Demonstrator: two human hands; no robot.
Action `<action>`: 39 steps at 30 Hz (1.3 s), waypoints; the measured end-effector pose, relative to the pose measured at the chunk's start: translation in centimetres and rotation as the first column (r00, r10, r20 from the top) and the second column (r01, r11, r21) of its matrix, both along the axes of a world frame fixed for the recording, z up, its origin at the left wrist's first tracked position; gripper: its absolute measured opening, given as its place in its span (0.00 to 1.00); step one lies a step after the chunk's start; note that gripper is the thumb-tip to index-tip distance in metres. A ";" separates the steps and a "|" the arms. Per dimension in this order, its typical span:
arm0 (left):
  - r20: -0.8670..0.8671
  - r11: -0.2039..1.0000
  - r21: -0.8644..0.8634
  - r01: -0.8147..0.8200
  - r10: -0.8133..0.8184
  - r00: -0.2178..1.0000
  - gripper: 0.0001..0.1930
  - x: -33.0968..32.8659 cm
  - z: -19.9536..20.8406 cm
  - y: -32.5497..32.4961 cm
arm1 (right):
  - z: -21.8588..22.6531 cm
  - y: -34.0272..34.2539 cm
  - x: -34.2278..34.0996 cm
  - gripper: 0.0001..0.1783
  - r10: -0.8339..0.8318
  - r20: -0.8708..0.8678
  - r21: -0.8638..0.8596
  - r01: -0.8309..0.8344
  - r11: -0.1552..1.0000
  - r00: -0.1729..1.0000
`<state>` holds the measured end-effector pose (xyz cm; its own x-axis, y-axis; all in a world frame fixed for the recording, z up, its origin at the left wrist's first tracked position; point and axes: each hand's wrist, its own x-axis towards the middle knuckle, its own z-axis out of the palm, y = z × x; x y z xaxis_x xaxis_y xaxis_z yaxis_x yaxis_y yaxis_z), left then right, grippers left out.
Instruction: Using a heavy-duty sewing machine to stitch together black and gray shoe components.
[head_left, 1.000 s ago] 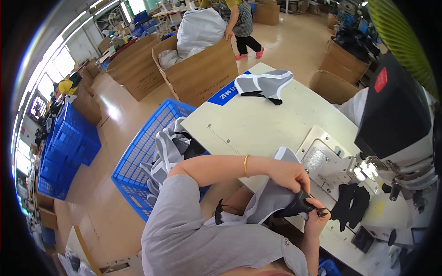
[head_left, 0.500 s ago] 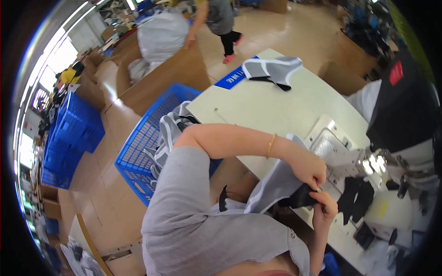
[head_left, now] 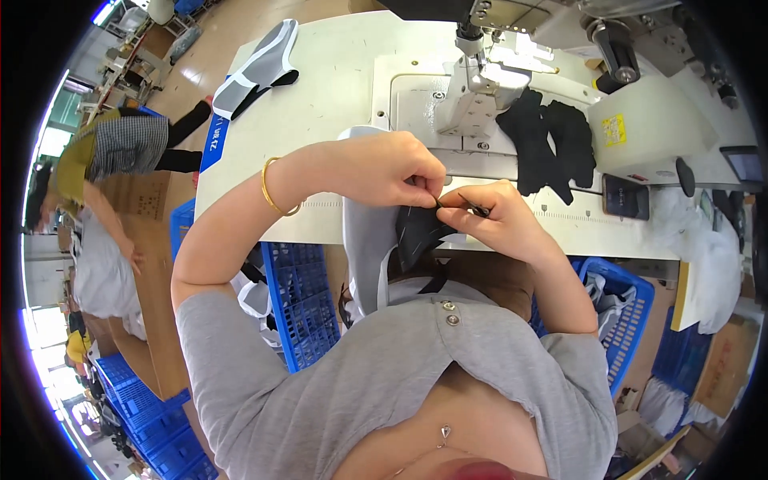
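Observation:
A grey and black garment piece (head_left: 364,240) with pale edging hangs at the front edge of the white sewing table. My left hand (head_left: 400,170), a gold bangle on its wrist, pinches the top of the garment's black part (head_left: 418,232). Close beside it, my right hand (head_left: 500,220) is closed with its fingertips at the same black edge. A small dark pointed thing (head_left: 474,206) sticks out between the right fingers; its kind is too small to tell. Just beyond the hands stands a sewing machine (head_left: 472,100), with black cut fabric pieces (head_left: 548,144) lying to its right.
Another grey, black and white garment piece (head_left: 260,68) lies at the table's far left. Blue crates (head_left: 300,296) (head_left: 628,320) stand below the table on both sides. A phone (head_left: 626,197) lies at the right. At the left a co-worker (head_left: 128,152) bends by a large cardboard box (head_left: 148,280).
My view has swung round, bringing the machine to the centre and the co-worker to the left. Both hands stay close together at the garment's black edge.

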<state>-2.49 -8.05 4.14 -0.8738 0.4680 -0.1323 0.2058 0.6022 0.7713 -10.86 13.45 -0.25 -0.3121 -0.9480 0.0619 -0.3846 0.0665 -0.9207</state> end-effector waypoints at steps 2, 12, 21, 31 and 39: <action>-0.023 1.000 -0.013 0.023 -0.023 0.999 0.05 -0.3 -0.3 0.2 | -0.1 0.4 -0.2 0.08 0.003 -0.074 -0.024 -0.004 1.000 0.997; -0.087 0.996 -0.069 -0.049 0.043 0.995 0.05 0.1 0.0 1.5 | 0.4 0.5 -0.6 0.08 0.001 -0.213 -0.022 -0.006 1.000 0.977; 0.422 0.669 0.127 -0.732 0.632 0.651 0.09 4.4 0.5 2.9 | 0.4 1.8 -0.4 0.10 -0.040 -0.427 -0.158 -0.031 0.987 0.903; 0.672 0.443 0.300 -0.845 0.531 0.517 0.08 3.1 -1.9 4.4 | 0.0 2.6 0.0 0.11 -0.079 -0.400 -0.179 0.007 0.984 0.913; -0.147 0.778 0.156 -0.609 0.628 0.764 0.05 4.3 -2.3 5.3 | -0.1 1.8 0.0 0.08 -0.088 -0.270 -0.134 0.053 0.990 0.959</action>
<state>1.80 -2.75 1.88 -0.9809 -0.1806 0.0728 -0.0452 0.5746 0.8172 -10.84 15.22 -0.38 -0.3319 -0.9036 0.2707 -0.6222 -0.0061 -0.7829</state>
